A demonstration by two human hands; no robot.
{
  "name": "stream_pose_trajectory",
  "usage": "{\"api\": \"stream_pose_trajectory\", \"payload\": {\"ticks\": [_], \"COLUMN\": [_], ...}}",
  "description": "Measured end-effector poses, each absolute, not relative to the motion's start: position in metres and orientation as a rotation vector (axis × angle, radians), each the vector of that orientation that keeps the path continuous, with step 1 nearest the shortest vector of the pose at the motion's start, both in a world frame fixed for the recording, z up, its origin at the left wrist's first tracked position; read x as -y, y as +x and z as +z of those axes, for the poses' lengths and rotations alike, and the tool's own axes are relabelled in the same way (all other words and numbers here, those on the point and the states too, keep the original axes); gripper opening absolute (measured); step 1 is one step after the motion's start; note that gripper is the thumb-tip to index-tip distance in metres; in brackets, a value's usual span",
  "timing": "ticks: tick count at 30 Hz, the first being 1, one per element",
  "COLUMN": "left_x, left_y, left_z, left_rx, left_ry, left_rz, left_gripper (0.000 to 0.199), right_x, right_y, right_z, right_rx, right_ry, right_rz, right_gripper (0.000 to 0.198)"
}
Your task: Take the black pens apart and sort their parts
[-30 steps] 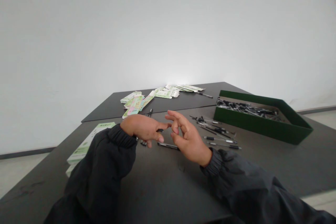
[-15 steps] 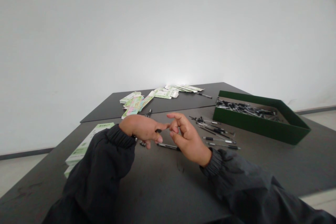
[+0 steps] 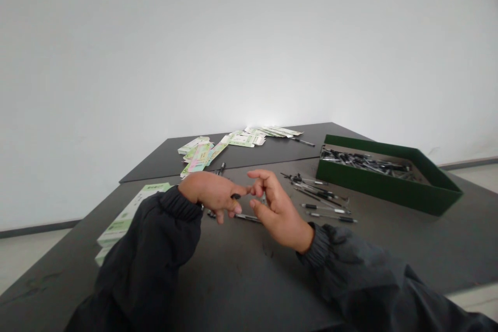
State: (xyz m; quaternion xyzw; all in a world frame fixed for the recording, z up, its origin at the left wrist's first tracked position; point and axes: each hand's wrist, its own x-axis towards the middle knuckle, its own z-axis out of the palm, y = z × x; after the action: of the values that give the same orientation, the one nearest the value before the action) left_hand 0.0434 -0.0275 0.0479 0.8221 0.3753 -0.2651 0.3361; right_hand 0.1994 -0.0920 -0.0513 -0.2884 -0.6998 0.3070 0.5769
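My left hand point(image 3: 215, 194) is closed around a pen point(image 3: 235, 196); only its dark end shows between thumb and fingers, the rest hidden by the hand. Close by on the right, my right hand point(image 3: 278, 211) has curled fingers, with the index fingertip at the left hand's fingertips. A small clear piece point(image 3: 264, 198) shows between its thumb and fingers, too hidden to name. Beneath the hands a single pen point(image 3: 248, 218) lies on the dark table. Several more pens point(image 3: 212, 214) lie partly hidden behind the left hand.
A green box point(image 3: 389, 189) full of pens stands at the right. Several loose pens and thin refills point(image 3: 319, 194) lie beside it. Flattened cartons point(image 3: 241, 139) are spread at the back, and white-green boxes point(image 3: 128, 215) are stacked at the left. One pen point(image 3: 303, 142) lies far back.
My right thumb has moved slightly away from the fingers, and a clear piece has come into sight between them. The left hand has barely moved.
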Motion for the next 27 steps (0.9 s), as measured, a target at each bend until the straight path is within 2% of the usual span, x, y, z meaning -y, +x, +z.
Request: {"api": "stream_pose_trajectory", "payload": {"ticks": [3, 8, 13, 16, 20, 23, 27], "left_x": [0.0296, 0.0274, 0.0238, 0.0242, 0.0244, 0.0245, 0.0257], "left_y": [0.0451, 0.0440, 0.0416, 0.0436, 0.0458, 0.0459, 0.0458], "left_z": [0.0484, 0.0453, 0.0442, 0.0458, 0.0449, 0.0428, 0.0435], "left_rx": [-0.986, -0.978, -0.982, -1.022, -1.025, -1.033, -1.038], "left_ry": [2.133, 2.154, 2.127, 2.127, 2.158, 2.143, 2.128], "left_rz": [-0.671, -0.697, -0.675, -0.707, -0.730, -0.732, -0.717], "left_gripper": [0.049, 0.031, 0.033, 0.033, 0.027, 0.031, 0.044], "right_x": [0.0904, 0.0904, 0.0946, 0.0964, 0.0971, 0.0962, 0.0933], "right_y": [0.1969, 0.1939, 0.1950, 0.1953, 0.1935, 0.1916, 0.1895], "right_z": [-0.0541, -0.0555, -0.0541, -0.0524, -0.0514, -0.0535, -0.0585], "right_rx": [1.618, 1.649, 1.675, 1.693, 1.717, 1.684, 1.628], "right_ry": [-0.678, -0.572, -0.579, -0.648, -0.723, -0.808, -0.805], "right_rz": [0.710, 0.711, 0.763, 0.711, 0.642, 0.601, 0.605], "right_gripper": [0.049, 0.069, 0.076, 0.070, 0.048, 0.039, 0.061]}}
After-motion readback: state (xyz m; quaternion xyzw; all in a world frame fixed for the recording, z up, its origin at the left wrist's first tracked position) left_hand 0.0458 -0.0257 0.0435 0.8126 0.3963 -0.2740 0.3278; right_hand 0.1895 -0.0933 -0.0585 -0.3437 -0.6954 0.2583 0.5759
